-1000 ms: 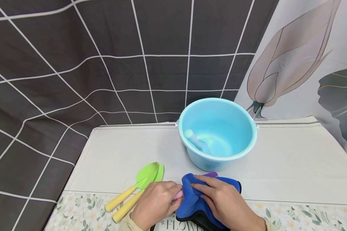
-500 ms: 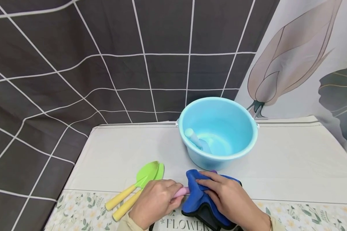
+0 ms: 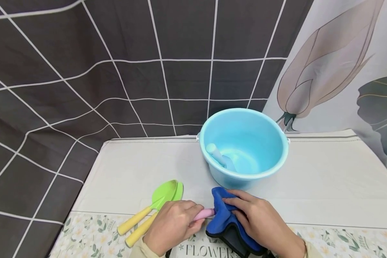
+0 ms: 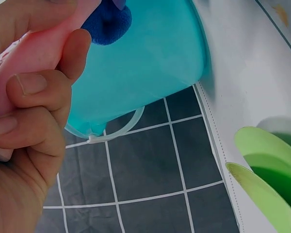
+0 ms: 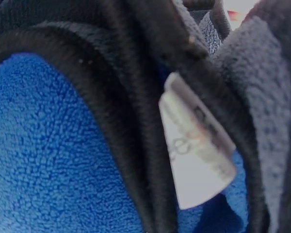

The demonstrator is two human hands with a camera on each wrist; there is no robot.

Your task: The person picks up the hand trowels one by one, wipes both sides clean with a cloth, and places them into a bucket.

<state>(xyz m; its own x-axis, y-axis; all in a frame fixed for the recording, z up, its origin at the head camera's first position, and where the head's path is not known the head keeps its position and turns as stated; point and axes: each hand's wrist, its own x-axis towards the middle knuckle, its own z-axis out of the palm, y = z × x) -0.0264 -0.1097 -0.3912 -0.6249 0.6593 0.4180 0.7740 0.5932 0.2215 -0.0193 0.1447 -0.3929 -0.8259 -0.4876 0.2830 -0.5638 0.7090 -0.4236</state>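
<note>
Nearest, above a mat (image 3: 193,248) printed FLOWERS toward the table's (image 3: 142,165) near side, the left hand (image 3: 174,225) curls its fingers round the pink handle (image 3: 204,214) of a tool whose far end hides inside the blue towel (image 3: 220,220). The right hand (image 3: 261,220) bends its fingers over the towel, seemingly pinching it about that end; the thumb is hidden. The step looks like wiping: best to hold the handle steady, squeeze evenly and turn the tool to reach every side. Avoid nudging the green trowels (image 3: 164,193), leftward beside the left hand, or the light-blue bucket (image 3: 225,177) beyond, near the back edge.
</note>
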